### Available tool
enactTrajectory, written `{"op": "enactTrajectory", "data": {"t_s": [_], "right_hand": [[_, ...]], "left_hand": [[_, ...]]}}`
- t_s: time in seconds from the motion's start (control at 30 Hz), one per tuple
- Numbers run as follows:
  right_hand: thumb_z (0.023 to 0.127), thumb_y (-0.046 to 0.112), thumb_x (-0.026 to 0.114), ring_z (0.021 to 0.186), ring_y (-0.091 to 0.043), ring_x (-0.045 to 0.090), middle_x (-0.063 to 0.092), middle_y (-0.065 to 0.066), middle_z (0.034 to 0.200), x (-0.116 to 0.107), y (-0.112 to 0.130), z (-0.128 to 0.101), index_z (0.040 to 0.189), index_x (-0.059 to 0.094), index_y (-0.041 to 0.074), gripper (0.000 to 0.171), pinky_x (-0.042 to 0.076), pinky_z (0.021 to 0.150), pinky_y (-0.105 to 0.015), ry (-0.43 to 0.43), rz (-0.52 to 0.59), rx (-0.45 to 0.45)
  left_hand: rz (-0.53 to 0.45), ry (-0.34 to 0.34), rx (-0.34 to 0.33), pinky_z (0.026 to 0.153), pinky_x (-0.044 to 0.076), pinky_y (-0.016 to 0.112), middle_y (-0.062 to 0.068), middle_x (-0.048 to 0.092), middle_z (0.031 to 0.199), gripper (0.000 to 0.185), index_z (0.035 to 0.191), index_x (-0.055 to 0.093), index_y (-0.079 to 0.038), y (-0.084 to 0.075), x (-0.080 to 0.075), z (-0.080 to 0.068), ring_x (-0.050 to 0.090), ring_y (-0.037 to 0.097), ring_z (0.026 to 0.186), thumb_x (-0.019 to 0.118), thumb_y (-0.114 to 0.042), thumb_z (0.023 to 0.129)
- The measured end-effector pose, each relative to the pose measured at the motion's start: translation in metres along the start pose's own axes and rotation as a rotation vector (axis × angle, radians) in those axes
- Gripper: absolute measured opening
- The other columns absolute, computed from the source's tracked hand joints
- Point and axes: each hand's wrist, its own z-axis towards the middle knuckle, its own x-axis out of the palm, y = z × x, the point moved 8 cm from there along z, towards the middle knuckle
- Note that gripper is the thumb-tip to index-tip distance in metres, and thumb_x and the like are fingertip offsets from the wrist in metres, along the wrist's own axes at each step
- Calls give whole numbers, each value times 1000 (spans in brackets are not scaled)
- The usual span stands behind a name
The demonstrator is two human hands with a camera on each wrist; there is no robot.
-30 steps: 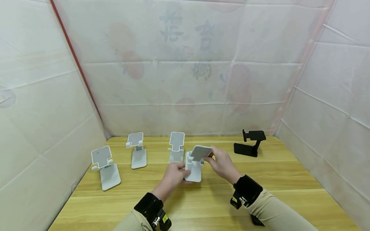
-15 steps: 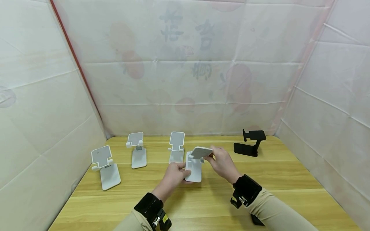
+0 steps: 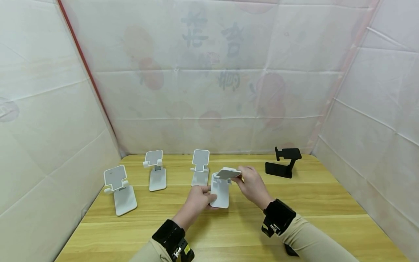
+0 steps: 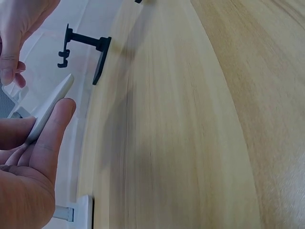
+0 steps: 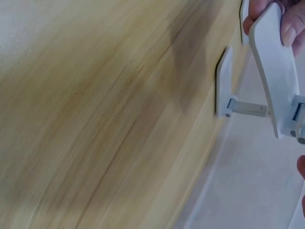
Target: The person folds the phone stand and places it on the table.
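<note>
Held above the table is a white phone stand [image 3: 220, 195] with a grey-padded upper plate. My left hand [image 3: 196, 201] grips its base from the left, thumb on top; in the left wrist view the base [image 4: 49, 108] sits edge-on between thumb and fingers. My right hand [image 3: 252, 186] pinches the far right edge of the upper plate [image 3: 227, 173]. From the right wrist camera the base [image 5: 274, 64] shows in the left hand [image 5: 296, 24], while only fingertips [image 5: 301, 167] of the right hand appear at the edge.
Three more white phone stands stand unfolded on the wooden table: far left [image 3: 125, 201], left of centre [image 3: 158, 179] and behind my left hand [image 3: 200, 160]. A black phone stand [image 3: 278, 169] stands at the back right. A black item [image 3: 290, 250] lies partly under my right forearm.
The upper plate of the held phone stand has tilted down and flatter toward the base, its edge pinched by my right hand. My left hand stays almost in place.
</note>
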Motion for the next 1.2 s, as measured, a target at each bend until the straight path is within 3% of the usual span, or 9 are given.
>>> {"op": "enactTrajectory", "data": {"t_s": [0.33,0.6,0.93,1.2], "right_hand": [[77,1,87,65,-11,51,63,2,76,-2,3,0,82,55,8,33,57,84,-43,-55,-53,-54],[77,0,87,67,-13,54,63,1,75,-3,8,0,82,54,8,34,58,80,-42,-98,-99,-105],[78,2,87,69,-12,60,67,1,80,-2,9,1,90,61,6,29,57,84,-42,-69,-91,-84],[81,1,84,77,-15,66,71,-2,88,-10,10,7,97,66,7,24,55,88,-42,-87,-19,-76]], "left_hand": [[-4,8,-5,79,66,45,29,68,120,48,142,51,13,-2,2,-4,72,39,103,62,3,96],[-22,12,5,81,65,47,30,68,119,46,141,51,14,-2,2,-5,72,38,102,61,2,97],[-32,8,-6,81,65,47,29,68,118,43,137,54,16,-3,1,-5,72,37,101,61,1,98],[-50,3,-6,78,66,40,29,67,120,43,138,52,16,-2,-5,-3,71,36,105,60,0,99]]}}
